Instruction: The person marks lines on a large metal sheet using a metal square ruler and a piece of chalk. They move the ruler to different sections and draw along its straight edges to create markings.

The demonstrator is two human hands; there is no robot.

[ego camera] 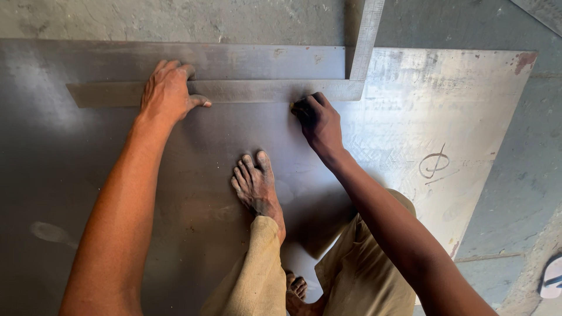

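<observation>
- Large steel sheet [117,175] flat on the concrete floor [515,164], stood on barefoot (left foot [257,187] planted mid-sheet); advisable to keep weight steady so nothing shifts.
- Steel framing square [234,90] lying flat on the sheet, long blade across, short blade running away toward the far edge.
- Left hand [168,92] spread open, pressing the long blade down; best kept firm, fingers clear of the marking edge.
- Right hand [319,120] clenched at the blade's near edge by the corner, apparently pinching a small marker (tool itself hidden, cannot tell); recommended to draw tight along the edge.
</observation>
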